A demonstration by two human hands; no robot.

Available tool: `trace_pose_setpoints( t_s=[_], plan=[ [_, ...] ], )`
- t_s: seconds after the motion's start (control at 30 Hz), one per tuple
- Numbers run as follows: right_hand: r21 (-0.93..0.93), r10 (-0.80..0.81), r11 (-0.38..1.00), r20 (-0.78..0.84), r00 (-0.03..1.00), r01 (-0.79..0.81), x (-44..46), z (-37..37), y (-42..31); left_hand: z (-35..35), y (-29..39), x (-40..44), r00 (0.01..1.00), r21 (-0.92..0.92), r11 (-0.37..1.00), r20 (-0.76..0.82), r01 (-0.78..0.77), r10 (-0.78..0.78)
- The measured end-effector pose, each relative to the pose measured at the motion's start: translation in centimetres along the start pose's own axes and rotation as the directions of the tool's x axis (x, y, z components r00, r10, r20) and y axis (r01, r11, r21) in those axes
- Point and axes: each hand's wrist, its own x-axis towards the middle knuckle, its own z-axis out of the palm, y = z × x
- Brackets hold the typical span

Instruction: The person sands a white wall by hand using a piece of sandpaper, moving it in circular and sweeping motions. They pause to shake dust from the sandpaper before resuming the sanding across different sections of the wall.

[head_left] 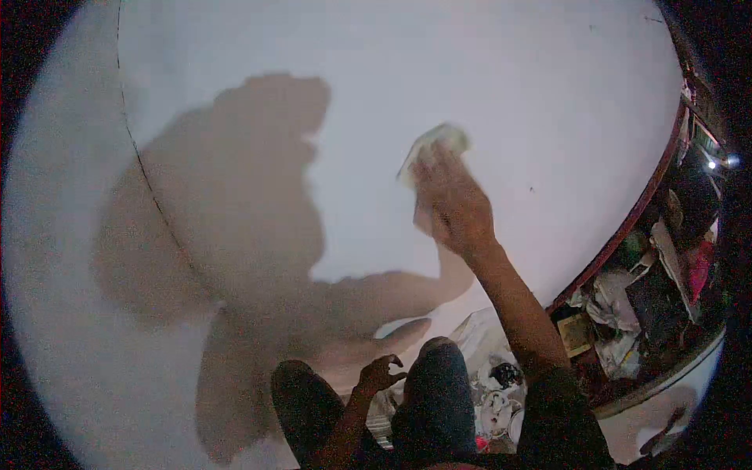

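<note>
Raised in front of me, my right hand [454,205] presses a pale, yellowish-white folded sheet or cloth [440,141] against a large white wall panel [376,86]. The fingers lie over the sheet; blur hides whether it is cloth or paper. Low down between my knees, my left hand [381,374] hangs with its fingers curved, thumb and forefinger apart, and nothing visible in it. My shadow spreads over the panel to the left of both hands.
A thin dark seam [143,168] runs down the panel's left side. Along the right, a dark reddish edge [627,235] borders a heap of clutter [619,301], with bags and boards. Tubs and scraps [501,407] lie beside my right knee [435,392].
</note>
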Motion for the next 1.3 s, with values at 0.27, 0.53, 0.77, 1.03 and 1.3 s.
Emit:
trace_pose_setpoints(
  t_s=[0.27,0.53,0.77,1.03,1.3],
  plan=[
    [0.313,0.563,0.823,-0.565,0.604,-0.474,1.6,-2.0,8.0,3.6,-5.0,1.9,0.989,0.013,0.991,-0.062,-0.131,0.132],
    [-0.005,-0.077,0.997,0.277,0.958,0.081,-1.6,-0.1,1.0,4.6,-4.5,1.7,0.996,0.138,0.987,-0.014,-0.083,0.086],
    [0.246,0.426,0.899,-0.675,0.603,-0.361,2.6,-3.6,9.5,4.3,-4.3,0.8,1.000,0.015,1.000,0.019,0.004,-0.005],
    [-0.201,0.034,0.979,0.078,0.996,-0.018,-1.3,-1.8,7.2,9.1,-8.0,2.7,1.000,0.113,0.993,-0.007,-0.018,0.018],
    [-0.024,0.285,0.955,-0.191,0.940,-0.294,0.1,-3.7,5.4,8.8,-5.9,2.5,1.000,0.094,0.996,0.023,-0.010,0.008]
  ],
)
